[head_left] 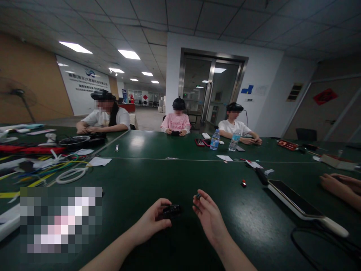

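Observation:
In the head view, my left hand (153,223) has its fingers and thumb curled round the near end of a small black box-like device (173,210), low over the dark green table (135,195). The device's exact kind is too dark to make out. To the right of it and apart from it, my right hand (210,218) pinches a tiny dark piece (198,195) between thumb and forefinger. The other fingers of that hand are loosely bent. What the tiny piece is cannot be read at this size.
Cables (72,175) and a red power strip (31,149) crowd the left. A small red object (243,183) and a long white device with a dark screen (296,199) lie right. Two water bottles (214,140) stand farther back. Several people sit around; a co-worker's hands (338,184) show at right.

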Motion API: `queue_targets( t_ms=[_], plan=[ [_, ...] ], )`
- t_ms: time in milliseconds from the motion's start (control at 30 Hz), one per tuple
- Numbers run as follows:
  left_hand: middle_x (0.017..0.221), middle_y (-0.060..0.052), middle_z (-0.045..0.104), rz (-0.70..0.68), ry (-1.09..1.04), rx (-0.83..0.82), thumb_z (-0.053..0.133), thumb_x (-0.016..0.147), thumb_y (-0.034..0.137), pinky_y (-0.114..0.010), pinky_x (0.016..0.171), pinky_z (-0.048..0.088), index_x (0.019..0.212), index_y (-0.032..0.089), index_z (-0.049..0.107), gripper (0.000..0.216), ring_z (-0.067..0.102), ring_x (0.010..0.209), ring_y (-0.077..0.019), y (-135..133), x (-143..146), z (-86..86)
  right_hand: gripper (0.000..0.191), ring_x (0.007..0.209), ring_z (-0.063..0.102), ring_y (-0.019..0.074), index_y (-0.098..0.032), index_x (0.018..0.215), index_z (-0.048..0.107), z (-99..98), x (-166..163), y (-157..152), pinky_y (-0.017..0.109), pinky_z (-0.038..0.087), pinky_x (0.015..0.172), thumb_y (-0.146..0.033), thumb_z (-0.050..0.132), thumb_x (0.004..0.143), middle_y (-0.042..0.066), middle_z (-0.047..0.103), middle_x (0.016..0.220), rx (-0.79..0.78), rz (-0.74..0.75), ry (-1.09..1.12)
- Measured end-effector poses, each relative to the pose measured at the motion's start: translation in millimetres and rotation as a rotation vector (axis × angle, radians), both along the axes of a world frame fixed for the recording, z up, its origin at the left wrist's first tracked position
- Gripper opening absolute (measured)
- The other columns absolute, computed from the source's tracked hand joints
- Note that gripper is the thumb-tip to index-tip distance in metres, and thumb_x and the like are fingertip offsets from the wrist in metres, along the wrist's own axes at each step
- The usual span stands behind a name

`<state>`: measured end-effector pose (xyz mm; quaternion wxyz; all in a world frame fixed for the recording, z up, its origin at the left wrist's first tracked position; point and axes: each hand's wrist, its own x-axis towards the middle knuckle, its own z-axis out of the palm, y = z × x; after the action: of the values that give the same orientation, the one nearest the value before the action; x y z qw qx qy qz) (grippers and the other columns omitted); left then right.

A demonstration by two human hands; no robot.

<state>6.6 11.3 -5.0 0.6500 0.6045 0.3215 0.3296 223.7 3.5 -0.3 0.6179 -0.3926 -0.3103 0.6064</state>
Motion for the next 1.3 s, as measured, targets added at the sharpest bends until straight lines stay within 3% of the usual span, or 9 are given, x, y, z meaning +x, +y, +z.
queue_targets(
  t_ms=[133,400,933,1300],
  plan=[
    [0.105,-0.002,0.056,0.012,0.022,-0.005,0.063,0.071,0.017,-0.03,0.072,0.042,0.107,0.025,0.041,0.043,0.057,0.084,-0.016,-1,1,1.5,0.035,0.083,0.059,0.0174,-0.022,0.097,0.059,2.2,0,0,0.031,0.046,0.075,-0.029,0.069,0.065,0.002,0.064,0.087,-0.045,-0.021,0.142],
    [0.083,0.002,0.061,0.0,0.037,-0.044,0.062,0.071,0.015,-0.026,0.066,0.041,0.109,0.024,0.039,0.045,0.057,0.073,-0.0136,-2,3,8.2,0.031,0.079,0.058,0.0146,-0.023,0.095,0.062,1.4,1,0,0.028,0.045,0.073,-0.026,0.07,0.065,0.001,0.065,0.085,-0.056,0.022,0.25],
    [0.083,0.0,0.062,0.006,0.066,-0.034,0.06,0.074,0.018,-0.026,0.065,0.04,0.11,0.022,0.039,0.042,0.059,0.075,-0.0143,-2,1,8.4,0.03,0.079,0.058,0.0147,-0.022,0.092,0.062,-2.3,-2,-1,0.028,0.046,0.072,-0.024,0.073,0.064,0.001,0.064,0.087,-0.056,0.03,0.168],
    [0.086,0.0,0.06,-0.002,0.039,-0.008,0.063,0.072,0.021,-0.027,0.066,0.04,0.106,0.023,0.041,0.041,0.058,0.075,-0.0145,-2,2,-0.3,0.032,0.082,0.057,0.0158,-0.02,0.087,0.066,-0.8,-10,-5,0.028,0.045,0.073,-0.031,0.077,0.059,0.003,0.064,0.088,-0.011,0.059,0.028]
  ],
)
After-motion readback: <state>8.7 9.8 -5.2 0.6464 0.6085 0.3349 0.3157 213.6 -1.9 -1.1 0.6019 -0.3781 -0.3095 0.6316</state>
